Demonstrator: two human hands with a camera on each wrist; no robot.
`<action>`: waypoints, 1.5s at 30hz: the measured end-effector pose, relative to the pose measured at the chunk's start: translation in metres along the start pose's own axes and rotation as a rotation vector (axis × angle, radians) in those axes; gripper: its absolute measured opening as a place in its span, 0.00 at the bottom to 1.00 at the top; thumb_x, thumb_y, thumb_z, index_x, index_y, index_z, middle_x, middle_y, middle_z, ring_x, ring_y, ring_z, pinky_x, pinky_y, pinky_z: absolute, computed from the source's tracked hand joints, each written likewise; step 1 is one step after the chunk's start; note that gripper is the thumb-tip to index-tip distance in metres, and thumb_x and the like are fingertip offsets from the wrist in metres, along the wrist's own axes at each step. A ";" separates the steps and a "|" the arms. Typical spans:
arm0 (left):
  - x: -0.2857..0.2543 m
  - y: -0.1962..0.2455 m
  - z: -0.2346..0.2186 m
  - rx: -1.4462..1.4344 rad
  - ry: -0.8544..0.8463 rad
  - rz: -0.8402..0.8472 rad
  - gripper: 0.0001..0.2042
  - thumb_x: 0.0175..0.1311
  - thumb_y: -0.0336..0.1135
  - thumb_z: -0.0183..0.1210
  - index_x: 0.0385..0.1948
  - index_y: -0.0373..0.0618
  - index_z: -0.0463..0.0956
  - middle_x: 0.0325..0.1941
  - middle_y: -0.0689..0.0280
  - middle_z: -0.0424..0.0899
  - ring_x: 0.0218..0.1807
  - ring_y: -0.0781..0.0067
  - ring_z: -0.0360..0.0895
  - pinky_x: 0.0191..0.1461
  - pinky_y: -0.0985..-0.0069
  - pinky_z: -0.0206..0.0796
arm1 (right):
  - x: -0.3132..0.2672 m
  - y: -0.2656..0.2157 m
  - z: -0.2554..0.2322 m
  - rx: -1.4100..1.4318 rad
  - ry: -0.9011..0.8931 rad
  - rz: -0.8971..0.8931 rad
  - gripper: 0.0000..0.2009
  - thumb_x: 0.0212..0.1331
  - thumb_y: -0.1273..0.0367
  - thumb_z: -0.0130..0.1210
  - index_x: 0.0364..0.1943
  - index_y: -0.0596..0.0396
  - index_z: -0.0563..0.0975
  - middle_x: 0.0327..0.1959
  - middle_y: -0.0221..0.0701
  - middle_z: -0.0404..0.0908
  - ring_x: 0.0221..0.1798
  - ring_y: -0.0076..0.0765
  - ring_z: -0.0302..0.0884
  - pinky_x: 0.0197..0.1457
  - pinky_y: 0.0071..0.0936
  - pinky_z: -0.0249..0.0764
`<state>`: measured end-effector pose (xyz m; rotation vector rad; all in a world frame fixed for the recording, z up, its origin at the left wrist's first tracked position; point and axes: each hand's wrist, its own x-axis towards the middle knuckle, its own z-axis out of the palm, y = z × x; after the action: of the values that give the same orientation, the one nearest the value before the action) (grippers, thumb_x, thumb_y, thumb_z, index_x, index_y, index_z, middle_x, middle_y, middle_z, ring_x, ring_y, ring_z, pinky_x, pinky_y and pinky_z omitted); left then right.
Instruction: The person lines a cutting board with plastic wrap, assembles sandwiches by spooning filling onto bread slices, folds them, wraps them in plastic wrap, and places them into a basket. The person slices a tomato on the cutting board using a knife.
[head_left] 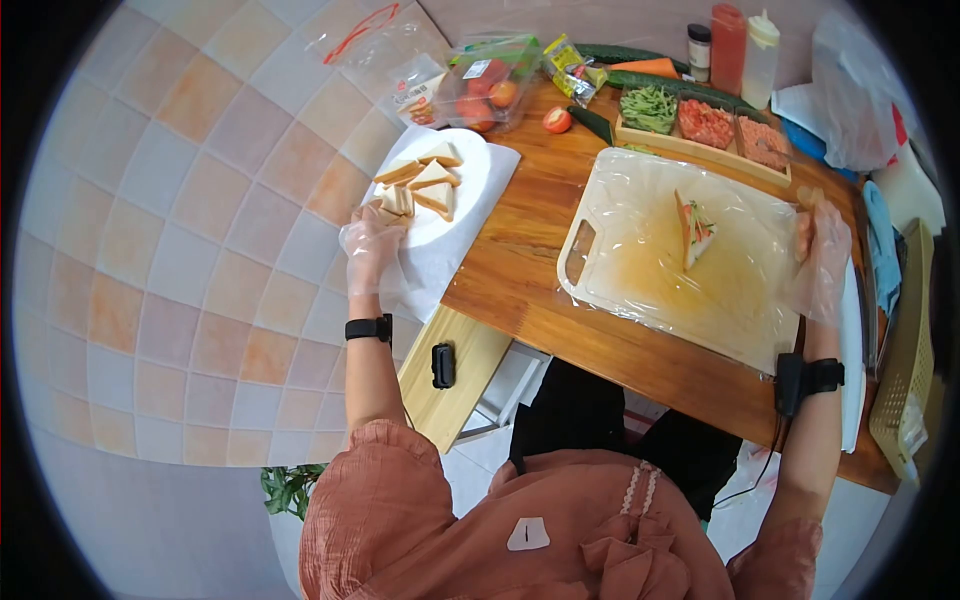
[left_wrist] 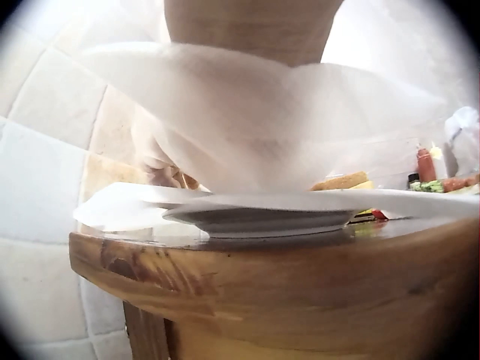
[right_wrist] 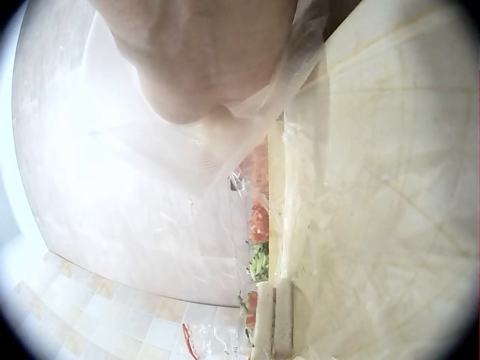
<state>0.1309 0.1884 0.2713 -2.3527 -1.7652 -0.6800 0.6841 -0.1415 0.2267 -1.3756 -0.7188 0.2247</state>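
My left hand (head_left: pixel 371 252), in a clear plastic glove, is at the near left rim of a white plate (head_left: pixel 462 212). Its fingertips pinch a sandwich triangle (head_left: pixel 396 203) there. Several crusted white-bread triangles (head_left: pixel 434 197) lie beside it on the plate. In the left wrist view, the loose glove cuff (left_wrist: pixel 255 120) covers much of the hand. My gloved right hand (head_left: pixel 826 245) rests by the right edge of the white cutting board (head_left: pixel 640 210), fingers relaxed. On the board's plastic wrap stands one filled sandwich triangle (head_left: pixel 697 232), its cut side showing green shreds and red bits.
Behind the board sits a wooden tray (head_left: pixel 700 152) with shredded cucumber, red bits and pink filling. A halved tomato (head_left: pixel 557 121), bagged tomatoes (head_left: pixel 487 95), cucumbers (head_left: pixel 612 53) and sauce bottles (head_left: pixel 728 48) stand farther back. A basket (head_left: pixel 903 340) is at the far right.
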 end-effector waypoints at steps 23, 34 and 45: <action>-0.017 0.073 -0.072 -1.304 -0.088 -0.156 0.10 0.75 0.34 0.53 0.48 0.36 0.76 0.45 0.62 0.82 0.44 0.74 0.79 0.48 0.76 0.73 | -0.009 -0.016 0.012 0.041 0.050 0.032 0.12 0.76 0.64 0.48 0.42 0.55 0.81 0.22 0.18 0.70 0.19 0.13 0.59 0.21 0.16 0.53; -0.041 0.220 -0.056 -1.656 -0.618 -0.016 0.09 0.73 0.26 0.53 0.50 0.38 0.74 0.46 0.63 0.82 0.45 0.75 0.80 0.49 0.77 0.72 | -0.015 -0.025 0.015 0.060 0.035 -0.011 0.09 0.70 0.68 0.49 0.33 0.54 0.77 0.23 0.21 0.72 0.21 0.15 0.61 0.24 0.18 0.57; -0.053 0.287 -0.040 -1.696 -0.896 -0.054 0.10 0.71 0.25 0.55 0.52 0.41 0.74 0.45 0.66 0.83 0.43 0.76 0.81 0.45 0.78 0.73 | -0.018 -0.032 0.022 0.113 -0.015 0.039 0.09 0.66 0.66 0.51 0.31 0.56 0.77 0.23 0.25 0.74 0.23 0.19 0.67 0.27 0.20 0.63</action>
<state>0.3764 0.0382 0.3326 -4.1805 -1.5845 -1.8956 0.6493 -0.1403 0.2510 -1.2818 -0.6818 0.3022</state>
